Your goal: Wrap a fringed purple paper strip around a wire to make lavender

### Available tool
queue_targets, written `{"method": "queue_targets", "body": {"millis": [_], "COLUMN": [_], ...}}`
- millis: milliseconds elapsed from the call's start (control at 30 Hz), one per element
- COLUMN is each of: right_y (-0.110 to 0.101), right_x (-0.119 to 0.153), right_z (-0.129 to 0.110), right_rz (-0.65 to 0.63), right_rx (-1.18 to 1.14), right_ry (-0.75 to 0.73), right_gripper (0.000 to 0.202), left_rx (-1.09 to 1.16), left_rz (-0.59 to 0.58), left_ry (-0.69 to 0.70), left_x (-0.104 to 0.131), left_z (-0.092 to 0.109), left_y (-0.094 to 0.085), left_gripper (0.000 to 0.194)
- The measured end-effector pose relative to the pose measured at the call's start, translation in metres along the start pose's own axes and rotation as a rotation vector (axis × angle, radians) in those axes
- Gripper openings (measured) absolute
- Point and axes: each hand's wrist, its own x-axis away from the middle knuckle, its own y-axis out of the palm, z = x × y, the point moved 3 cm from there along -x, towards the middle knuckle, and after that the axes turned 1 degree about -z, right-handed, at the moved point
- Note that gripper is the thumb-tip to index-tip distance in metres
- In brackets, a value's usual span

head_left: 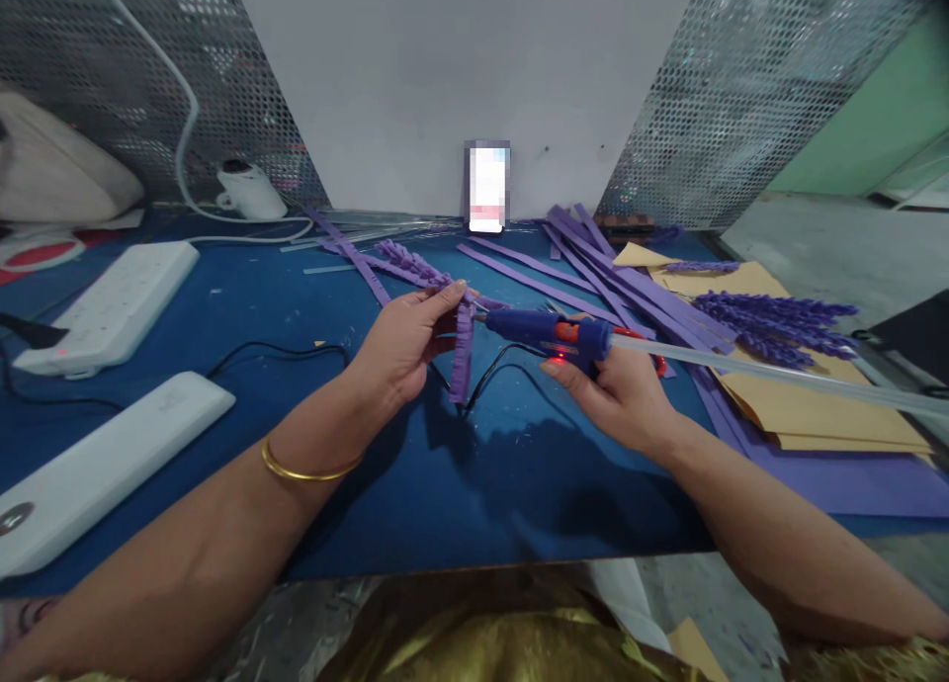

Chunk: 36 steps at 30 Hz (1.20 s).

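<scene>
My left hand [404,351] pinches a purple paper flower stem [415,267] whose fringed head points to the upper left. From the pinch hangs a fringed purple paper strip [462,356]. Wrapped in my right hand [619,390] is a blue glue gun [530,328] with a red light glowing on its side. Its nozzle meets or nearly meets the strip beside my left fingertips; exact contact cannot be made out. A long clear glue stick [741,364] sticks out of the gun's back end to the right.
Purple paper strips [593,257] lie behind the gun. Finished purple flowers [771,321] rest on tan paper [830,405] at right. A lit phone [487,188] leans on the back panel. A power strip [111,306] and a long white case [119,465] occupy the left; black cable [278,346] crosses the blue table [356,534].
</scene>
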Motion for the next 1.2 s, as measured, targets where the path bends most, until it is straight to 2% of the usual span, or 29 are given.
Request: {"method": "queue_targets", "body": {"millis": [567, 800, 1200], "right_y": [-0.0027, -0.0026, -0.0021], "right_x": [0.0012, 0.0012, 0.0012], "right_z": [-0.003, -0.0041, -0.0053], "right_rz": [-0.02, -0.019, -0.014], "right_rx": [-0.006, 0.002, 0.009], "right_ry": [-0.041, -0.05, -0.096], "right_gripper": [0.035, 0.034, 0.031], "left_rx": [0.017, -0.008, 0.028], "left_rz": [0.015, 0.001, 0.021], "left_ry": [-0.015, -0.006, -0.013], "left_x": [-0.0001, -0.0032, -0.0025], "left_z": [0.0006, -0.0013, -0.0004], "left_y": [0.0005, -0.0013, -0.001], "left_gripper": [0.027, 0.032, 0.022]}}
